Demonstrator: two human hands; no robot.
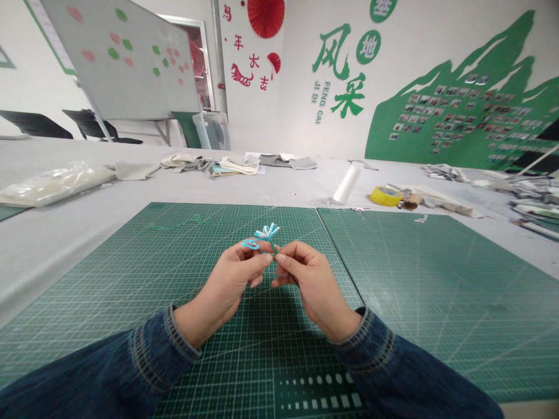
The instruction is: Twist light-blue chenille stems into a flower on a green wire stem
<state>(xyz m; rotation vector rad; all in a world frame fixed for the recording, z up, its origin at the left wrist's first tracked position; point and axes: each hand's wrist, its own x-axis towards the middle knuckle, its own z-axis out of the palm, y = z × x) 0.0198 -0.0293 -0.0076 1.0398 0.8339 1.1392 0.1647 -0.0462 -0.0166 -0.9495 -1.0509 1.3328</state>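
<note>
Between my two hands stands a small beaded flower [267, 231] with white and light-blue petals on a thin green stem. My left hand [238, 267] pinches the stem between thumb and forefinger. A bright blue looped piece [250, 244] lies against the left forefinger; whether it joins the flower I cannot tell. My right hand [308, 270] pinches low on the same stem, its fingertips almost touching the left thumb. Both hands are held above the green cutting mat [183, 262]. The lower end of the stem is hidden by the fingers.
A second cutting mat [437, 273] adjoins on the right. Beyond the mats are a white thread cone [348, 183], a yellow tape roll [386, 196], fabric scraps [240, 164] and a plastic-wrapped bundle [61, 181]. Green thread [187, 222] lies on the left mat.
</note>
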